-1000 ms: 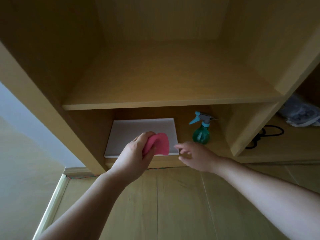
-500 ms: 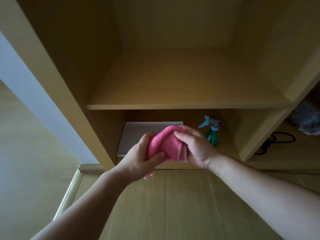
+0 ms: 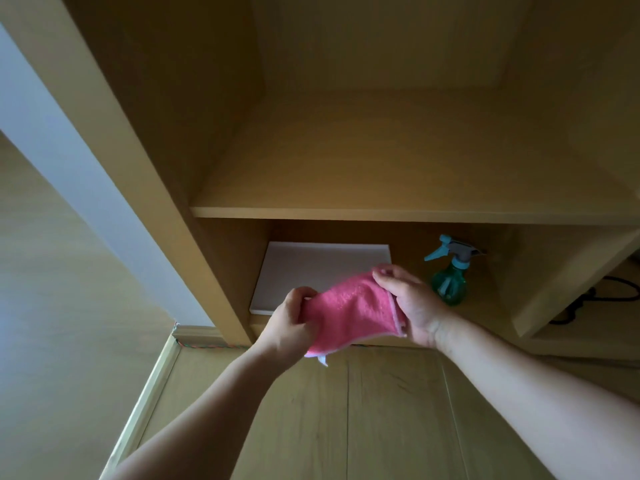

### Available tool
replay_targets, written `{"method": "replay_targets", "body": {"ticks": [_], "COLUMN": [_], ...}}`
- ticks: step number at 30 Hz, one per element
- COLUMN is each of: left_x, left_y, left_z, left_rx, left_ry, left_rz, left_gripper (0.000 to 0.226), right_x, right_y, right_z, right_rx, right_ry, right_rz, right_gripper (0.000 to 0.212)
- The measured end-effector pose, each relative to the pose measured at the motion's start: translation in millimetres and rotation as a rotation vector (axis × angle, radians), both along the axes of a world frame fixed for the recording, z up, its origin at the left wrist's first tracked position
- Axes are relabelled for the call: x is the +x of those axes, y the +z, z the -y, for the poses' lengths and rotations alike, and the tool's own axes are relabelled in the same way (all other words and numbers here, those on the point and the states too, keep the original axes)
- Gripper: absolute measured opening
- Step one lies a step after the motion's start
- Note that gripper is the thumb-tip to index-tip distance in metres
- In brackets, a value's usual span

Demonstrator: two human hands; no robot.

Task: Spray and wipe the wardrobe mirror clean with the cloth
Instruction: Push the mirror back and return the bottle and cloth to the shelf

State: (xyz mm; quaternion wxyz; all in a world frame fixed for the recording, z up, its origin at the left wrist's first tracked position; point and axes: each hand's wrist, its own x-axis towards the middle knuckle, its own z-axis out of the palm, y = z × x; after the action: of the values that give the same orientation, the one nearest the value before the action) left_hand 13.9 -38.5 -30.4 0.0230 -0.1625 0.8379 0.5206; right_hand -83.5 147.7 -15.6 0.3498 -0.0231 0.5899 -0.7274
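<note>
A fuzzy pink microfibre cloth (image 3: pixel 349 313) with pale trim was stretched between both hands, just left of the spray bottle (image 3: pixel 449 280). A small white tag hung from its lower edge, too small to read. The left hand (image 3: pixel 289 329) had its fingers curled round the bunched left end. The right hand (image 3: pixel 414 306) pinched the trimmed right edge.

The bottle, rounded translucent green plastic with a light blue trigger head, stood upright in the lowest compartment of the matte wooden wardrobe (image 3: pixel 381 212). Left of the bottle lay a flat white rectangular panel (image 3: pixel 311 268).
</note>
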Motion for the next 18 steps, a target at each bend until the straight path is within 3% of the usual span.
{"method": "replay_targets", "body": {"ticks": [4,9,15,18], "left_x": [-12.7,-44.2,-98.7,-110.1], "left_y": [-28.9,-62.0,-70.7,-85.9], "left_z": [10.4,30.0,48.0,50.1], "left_rx": [-0.058,-0.290,-0.478,-0.493], "left_ry": [0.136,0.226,0.156,0.105], "left_rz": [-0.006,-0.071,-0.131,-0.033], "left_gripper": [0.059,0.030,0.027,0.029], "right_x": [-9.6,-30.2,-64.6,-76.3], "right_y": [-21.1,-54.6,-92.0,-111.8], "right_z": [8.3,26.7,55.6,64.4], "right_rx": [0.132,0.549,0.686,0.840], "right_ry": [0.039,0.027,0.119,0.226], "right_rz": [-0.166,-0.590,-0.700,-0.753], "right_gripper": [0.052,0.022,0.055,0.068]}}
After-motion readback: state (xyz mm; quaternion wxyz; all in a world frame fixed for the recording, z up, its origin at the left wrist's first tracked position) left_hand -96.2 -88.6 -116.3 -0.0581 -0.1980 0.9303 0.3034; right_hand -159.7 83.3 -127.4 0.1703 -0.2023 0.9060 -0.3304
